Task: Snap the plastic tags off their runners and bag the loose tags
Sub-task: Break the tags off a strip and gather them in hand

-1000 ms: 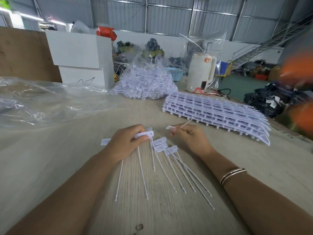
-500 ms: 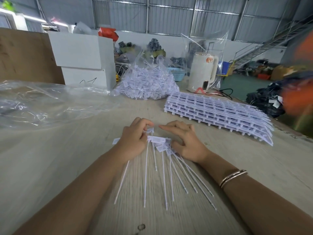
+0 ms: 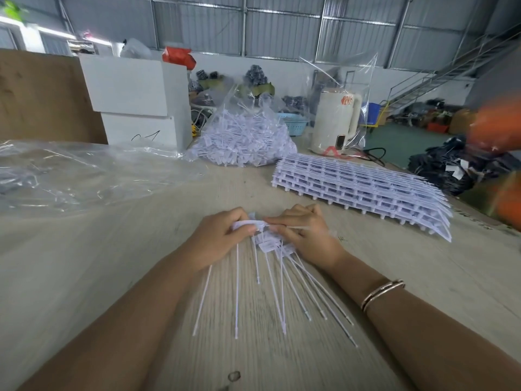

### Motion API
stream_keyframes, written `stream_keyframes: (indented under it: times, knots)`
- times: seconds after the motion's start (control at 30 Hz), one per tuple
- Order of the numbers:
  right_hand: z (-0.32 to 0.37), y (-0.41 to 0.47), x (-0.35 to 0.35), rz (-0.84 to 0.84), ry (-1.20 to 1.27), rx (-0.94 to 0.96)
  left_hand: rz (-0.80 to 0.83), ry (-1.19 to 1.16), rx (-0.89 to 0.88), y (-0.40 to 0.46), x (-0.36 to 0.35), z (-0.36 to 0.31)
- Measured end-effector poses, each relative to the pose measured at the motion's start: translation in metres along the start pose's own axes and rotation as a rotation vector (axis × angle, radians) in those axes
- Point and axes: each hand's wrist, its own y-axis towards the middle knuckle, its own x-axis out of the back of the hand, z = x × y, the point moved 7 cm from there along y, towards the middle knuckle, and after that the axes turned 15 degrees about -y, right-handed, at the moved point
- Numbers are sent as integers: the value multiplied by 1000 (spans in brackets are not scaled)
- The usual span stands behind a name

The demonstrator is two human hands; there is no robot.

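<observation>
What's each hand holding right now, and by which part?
Both hands grip the bunch of white plastic tags at their flat head ends: left hand and right hand from either side. The thin tails fan loose over the wooden table.

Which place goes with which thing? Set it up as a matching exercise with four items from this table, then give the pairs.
Things:
1. loose tags
2. stack of runners
3. filled bag of tags
4. kettle

Places:
A. far middle of the table, by the white boxes
B. inside a tall clear bag, far right
C. right side of the table
D. gathered under both hands

Pairs: 1-D, 2-C, 3-A, 4-B
</observation>
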Motion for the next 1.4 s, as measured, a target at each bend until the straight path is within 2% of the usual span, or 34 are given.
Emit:
stream_keyframes:
  times: [0.1,0.17,0.4,0.67,0.8,0.87,0.93,1.0,1.07,1.17,1.3,1.4]
  knots:
    - [-8,1,-3,55,188,-127,-2,3,-49,1,-1,-2]
    - [-8,2,1,30,266,-167,-10,-32,-46,2,-3,-1]
    - [-7,5,4,-9,332,-165,23,-190,-42,2,-4,-3]
    - [-9,1,-4,64,389,-163,52,-337,-38,3,-7,-8]
    - [-25,-3,4,10,597,-338,-52,-455,-37,1,10,-4]
    - [-23,-2,7,40,472,-280,-73,-435,-11,0,16,0]
    - [-16,-2,-5,163,254,-152,-59,-407,26,0,13,5]
    - [-16,-3,-19,292,203,-155,-62,-375,78,0,9,10]
    - [-18,-4,-25,344,205,-176,-74,-322,116,1,8,14]
    - [-19,-3,-16,235,185,-181,-67,-260,102,2,6,9]
    - [0,-3,-10,144,29,42,-38,-227,54,4,-4,-6]
    - [1,-1,4,-27,-42,63,27,-152,42,4,-12,-10]
